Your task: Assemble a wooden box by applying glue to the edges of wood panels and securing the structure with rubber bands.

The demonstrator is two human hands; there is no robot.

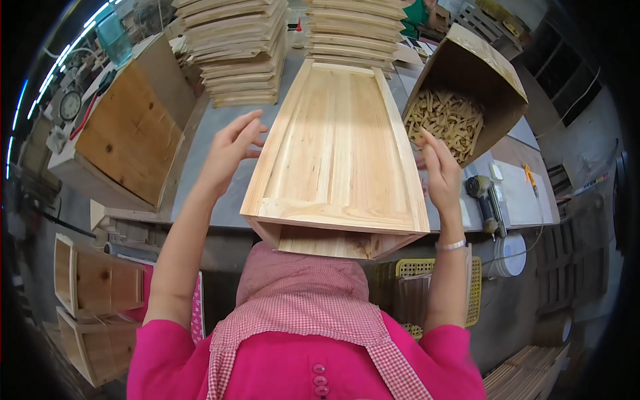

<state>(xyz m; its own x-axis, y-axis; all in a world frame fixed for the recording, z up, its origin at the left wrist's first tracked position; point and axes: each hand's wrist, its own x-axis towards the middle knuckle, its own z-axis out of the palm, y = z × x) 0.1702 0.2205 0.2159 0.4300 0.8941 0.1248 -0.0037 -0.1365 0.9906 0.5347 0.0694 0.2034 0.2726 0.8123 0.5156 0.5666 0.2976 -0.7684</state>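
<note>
A pale wooden box [333, 147] with a framed, plank-like top lies before me on the grey worktable [200, 180]. Its open end faces me and overhangs the table's near edge. Just off its left side is my left hand [230, 152], fingers spread and bent toward the box, holding nothing I can see. Beside the right side is my right hand [441, 175], fingers loosely curled and apart; its thumb is partly hidden. Behind the right fingertips a tilted cardboard box [497, 73] holds many small wooden pieces [447, 120].
Two tall stacks of wooden panels [243, 60] [353, 30] stand at the back. A nail gun [485, 200] lies at right, near a white bucket [510, 257]. Left is a large wooden crate [133, 127]; more wooden boxes [100, 277] are below. Another person's green sleeve [415, 17] shows far back.
</note>
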